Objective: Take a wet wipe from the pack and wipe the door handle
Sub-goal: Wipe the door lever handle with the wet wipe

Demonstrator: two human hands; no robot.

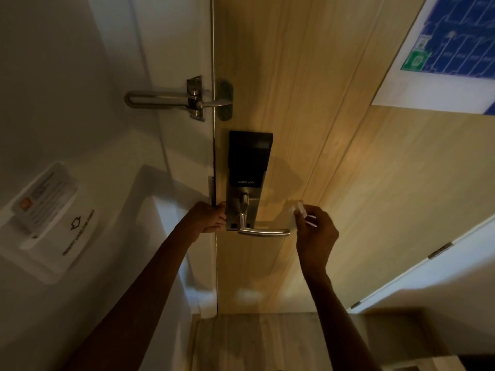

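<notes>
A silver lever door handle (263,232) sticks out to the right from a black and silver smart lock plate (247,167) on a light wooden door (308,129). My right hand (316,234) holds a small white wet wipe (299,210) pinched in its fingers, just right of the handle's free end; I cannot tell if they touch. My left hand (210,218) rests against the door's edge at the left side of the lock plate, fingers curled, holding nothing I can see. The wipe pack is not in view.
A metal swing-bar door guard (171,99) bridges the door frame and door above the lock. A key card holder (51,215) hangs on the white wall at left. An evacuation plan (455,49) is posted on the door's upper right. A wooden floor (254,341) lies below.
</notes>
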